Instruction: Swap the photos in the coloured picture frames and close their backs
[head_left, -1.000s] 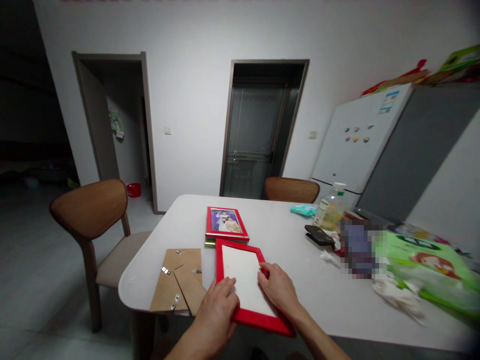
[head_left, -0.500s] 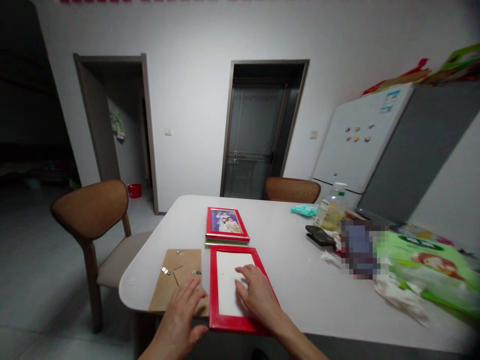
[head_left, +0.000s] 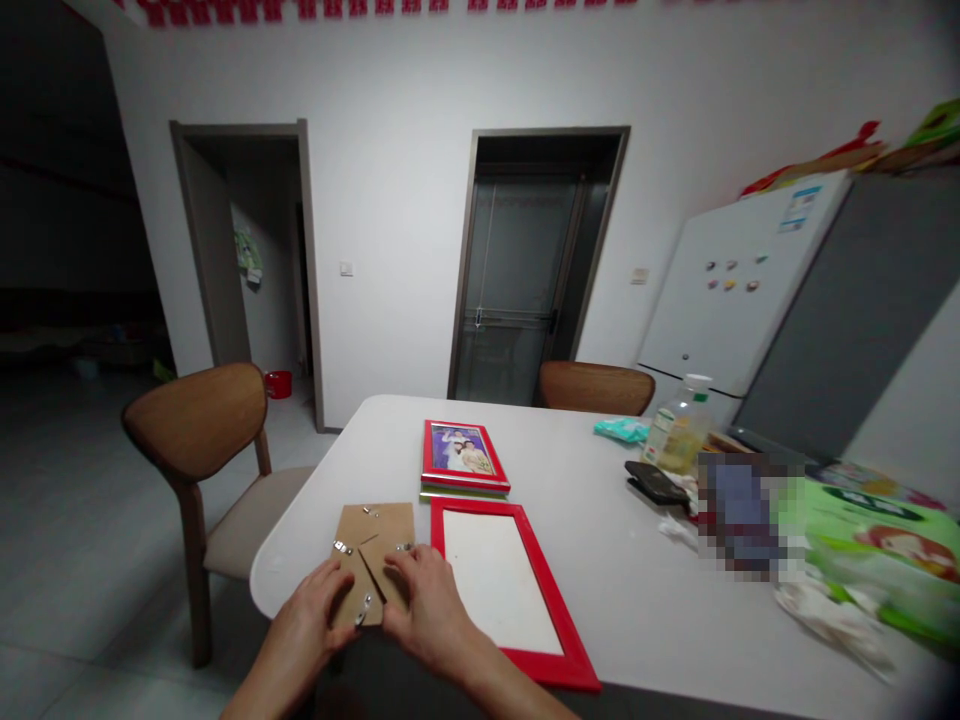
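A brown picture frame backing board (head_left: 351, 585) with small metal clips and a slit-cut stand flap lies at the table's near left edge. My left hand (head_left: 309, 612) grips its left side, fingers on top and thumb at the near edge. Across from it, my right hand (head_left: 433, 608) holds the right side with fingers curled over the face. Beside the board, partly behind my right forearm, is a red picture frame (head_left: 551, 590) with a white sheet (head_left: 499, 575) inside it. Beyond that, a second red frame with a photo (head_left: 461, 452) rests on a green-edged one.
The white table (head_left: 577, 560) bears a bottle (head_left: 679, 425), a black wallet-like item (head_left: 656, 485), a teal packet (head_left: 621, 430), crumpled tissues (head_left: 832, 615) and a green package (head_left: 885, 530) at right. Wooden chairs stand at the left (head_left: 199, 420) and far side (head_left: 596, 388).
My right hand has moved left off the white sheet onto the backing board. Both hands have closed on the board's sides. The red frame's near end has swung right.
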